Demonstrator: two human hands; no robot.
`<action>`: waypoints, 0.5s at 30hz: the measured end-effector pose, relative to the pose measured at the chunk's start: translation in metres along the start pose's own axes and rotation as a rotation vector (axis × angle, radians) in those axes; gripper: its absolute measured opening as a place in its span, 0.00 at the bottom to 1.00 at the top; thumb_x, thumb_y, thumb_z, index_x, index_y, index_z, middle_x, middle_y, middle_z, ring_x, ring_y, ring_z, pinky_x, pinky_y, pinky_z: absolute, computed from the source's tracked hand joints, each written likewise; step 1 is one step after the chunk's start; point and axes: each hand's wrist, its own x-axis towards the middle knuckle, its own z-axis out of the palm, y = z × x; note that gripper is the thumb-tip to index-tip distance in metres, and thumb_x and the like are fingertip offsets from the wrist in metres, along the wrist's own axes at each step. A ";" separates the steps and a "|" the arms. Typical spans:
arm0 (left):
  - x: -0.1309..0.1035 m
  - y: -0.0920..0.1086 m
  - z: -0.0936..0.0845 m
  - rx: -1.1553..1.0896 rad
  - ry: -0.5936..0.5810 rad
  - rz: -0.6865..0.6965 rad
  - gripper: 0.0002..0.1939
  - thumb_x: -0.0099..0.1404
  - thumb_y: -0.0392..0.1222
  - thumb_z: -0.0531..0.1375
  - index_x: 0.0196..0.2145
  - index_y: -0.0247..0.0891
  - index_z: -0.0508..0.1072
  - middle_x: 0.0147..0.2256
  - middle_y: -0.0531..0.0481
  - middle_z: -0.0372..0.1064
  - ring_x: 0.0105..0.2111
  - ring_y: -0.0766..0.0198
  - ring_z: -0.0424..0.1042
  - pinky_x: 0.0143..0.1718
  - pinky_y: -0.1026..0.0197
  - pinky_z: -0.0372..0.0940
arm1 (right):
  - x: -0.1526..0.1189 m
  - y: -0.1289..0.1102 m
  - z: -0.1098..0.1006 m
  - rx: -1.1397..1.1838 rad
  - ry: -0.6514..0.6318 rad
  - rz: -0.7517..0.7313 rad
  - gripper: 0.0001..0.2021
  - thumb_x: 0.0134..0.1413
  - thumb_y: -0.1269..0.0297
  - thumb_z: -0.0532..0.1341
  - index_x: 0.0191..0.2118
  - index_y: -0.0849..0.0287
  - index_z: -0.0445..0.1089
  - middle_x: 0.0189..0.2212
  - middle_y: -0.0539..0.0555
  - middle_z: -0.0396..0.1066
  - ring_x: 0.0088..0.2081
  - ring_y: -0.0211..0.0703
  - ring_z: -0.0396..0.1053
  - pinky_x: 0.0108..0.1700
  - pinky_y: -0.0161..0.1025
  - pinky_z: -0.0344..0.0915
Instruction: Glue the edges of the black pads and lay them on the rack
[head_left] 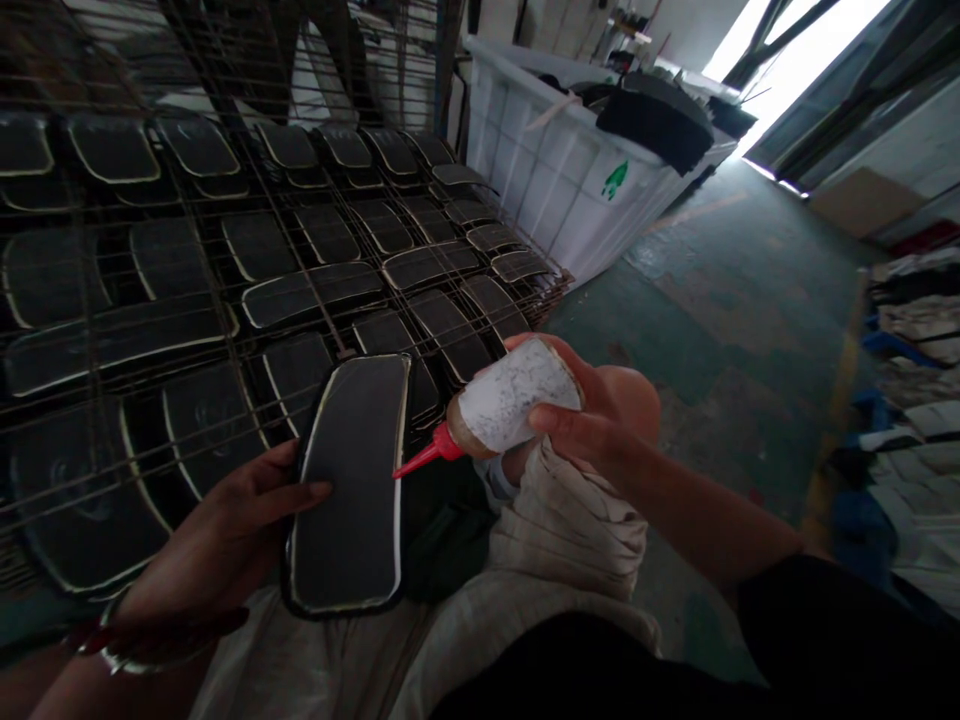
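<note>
My left hand (251,515) grips the left edge of a dark, rounded rectangular panel (349,500), its thumb on the panel's face. The panel is tilted up over my lap, with a pale line running round its rim. In my right hand (585,405) is a squeeze bottle (506,400) with a whitish, smudged body and a red nozzle. The bottle lies nearly sideways, and its nozzle tip is at the panel's right edge. Below the tip, the line along that edge looks whiter and thicker.
A wire rack (345,352) with several similar dark panels (307,295) fills the left side. Behind it stands a white bin (525,160) heaped with dark pieces. Stacked pale and dark material (919,330) lies at the far right.
</note>
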 end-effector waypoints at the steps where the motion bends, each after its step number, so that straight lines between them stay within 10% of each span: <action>1: -0.001 0.001 0.002 -0.011 0.020 -0.003 0.35 0.41 0.36 0.85 0.47 0.36 0.81 0.36 0.37 0.89 0.27 0.45 0.86 0.27 0.51 0.83 | -0.002 0.000 0.000 -0.001 -0.021 -0.008 0.34 0.50 0.52 0.81 0.61 0.50 0.74 0.52 0.55 0.77 0.53 0.55 0.76 0.55 0.49 0.76; 15: -0.010 0.014 0.019 -0.074 0.142 0.037 0.30 0.40 0.27 0.76 0.44 0.30 0.82 0.35 0.33 0.87 0.22 0.47 0.83 0.21 0.50 0.81 | -0.008 0.004 -0.006 -0.107 -0.405 -0.399 0.37 0.59 0.55 0.79 0.70 0.49 0.67 0.57 0.60 0.78 0.59 0.60 0.80 0.58 0.56 0.79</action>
